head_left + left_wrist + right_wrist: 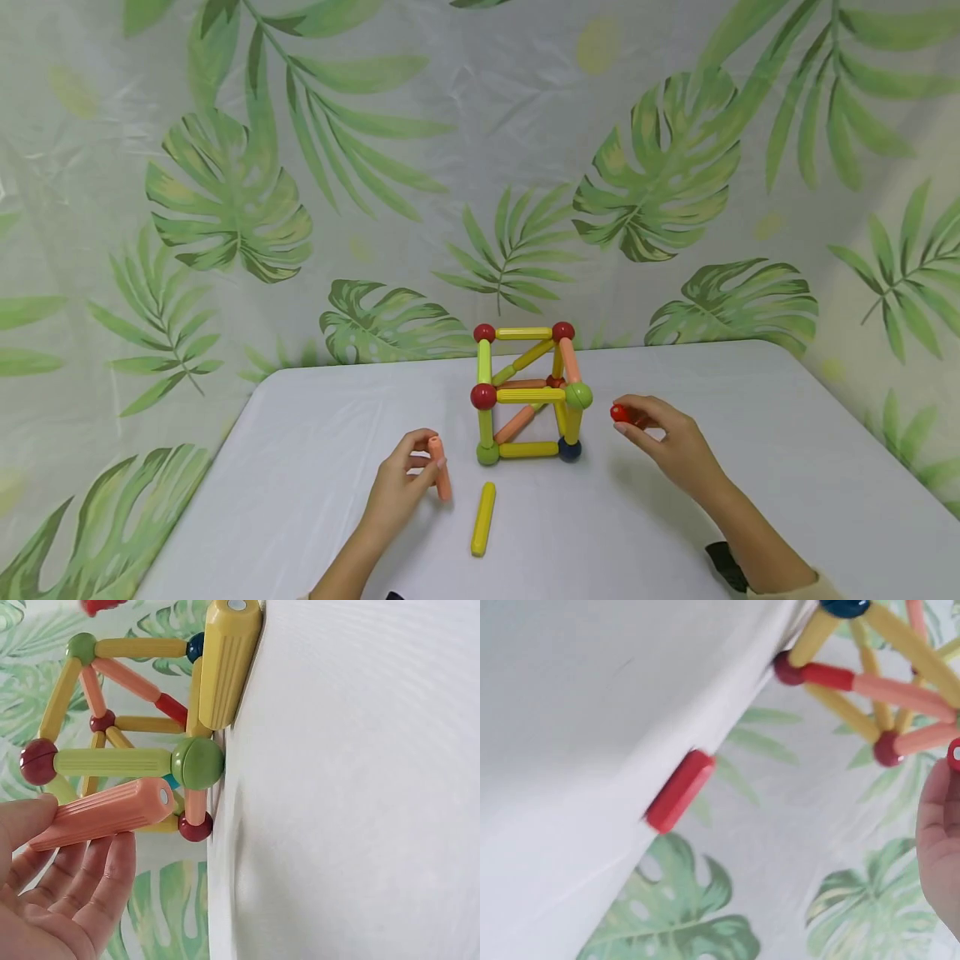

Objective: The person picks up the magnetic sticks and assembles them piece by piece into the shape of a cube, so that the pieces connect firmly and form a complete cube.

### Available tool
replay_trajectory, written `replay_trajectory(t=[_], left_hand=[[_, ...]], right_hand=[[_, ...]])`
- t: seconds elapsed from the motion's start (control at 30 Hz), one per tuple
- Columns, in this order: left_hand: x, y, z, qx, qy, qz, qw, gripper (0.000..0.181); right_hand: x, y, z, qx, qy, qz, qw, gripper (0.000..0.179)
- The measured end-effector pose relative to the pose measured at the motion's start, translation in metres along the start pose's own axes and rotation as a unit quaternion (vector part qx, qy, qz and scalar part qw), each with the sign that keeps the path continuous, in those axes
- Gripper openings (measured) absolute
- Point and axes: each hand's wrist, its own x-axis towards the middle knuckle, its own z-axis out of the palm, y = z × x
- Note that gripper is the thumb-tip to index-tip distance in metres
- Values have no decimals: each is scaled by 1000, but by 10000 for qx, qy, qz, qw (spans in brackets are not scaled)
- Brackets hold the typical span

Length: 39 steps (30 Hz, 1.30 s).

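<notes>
A salmon-coloured magnetic stick (440, 471) is pinched between the thumb and fingers of my left hand (397, 483), tilted just left of a cube frame. In the left wrist view one end of this stick (112, 814) shows a round metal disc. My right hand (675, 446), to the right of the cube, pinches a small red magnetic stick (619, 413) by its far end, apart from the frame. The cube frame (521, 396) stands on the table, built of yellow, green and salmon sticks joined by red, green and dark blue balls. Diagonal sticks cross some faces.
A loose yellow stick (483, 518) lies on the white table (585, 550) in front of the cube. The right wrist view also has a short red stick (680, 791) lying on the tabletop. Behind stands a leaf-patterned cloth (517, 158).
</notes>
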Motion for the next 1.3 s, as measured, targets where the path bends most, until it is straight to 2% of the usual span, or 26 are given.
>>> replay_trajectory(t=[0.13,0.3,0.5,0.77,0.9,1.1,1.3], left_hand=[[1,0,0,-47,19,62,10000,33],[1,-1,1,-147,6,100,9998,32],[0,-2,2,-208,-37,98,9997,32],[0,0,4,-229,-136,172,9995,34],[-1,0,5,-162,-172,180,9996,35],[-1,-1,5,-198,-219,226,9993,33],[-3,0,8,-332,-257,442,9981,33]], right_hand=[[1,-17,9,157,-71,-395,9991,36],[2,-30,28,453,-486,-758,9949,39],[4,-34,51,407,-1070,-679,9911,34],[11,-31,67,-501,-1480,-418,9868,30],[13,-30,72,-995,-1539,-601,9812,29],[14,-30,79,-1819,-1553,-1074,9650,33],[14,-31,81,-2010,-1478,-1203,9609,31]])
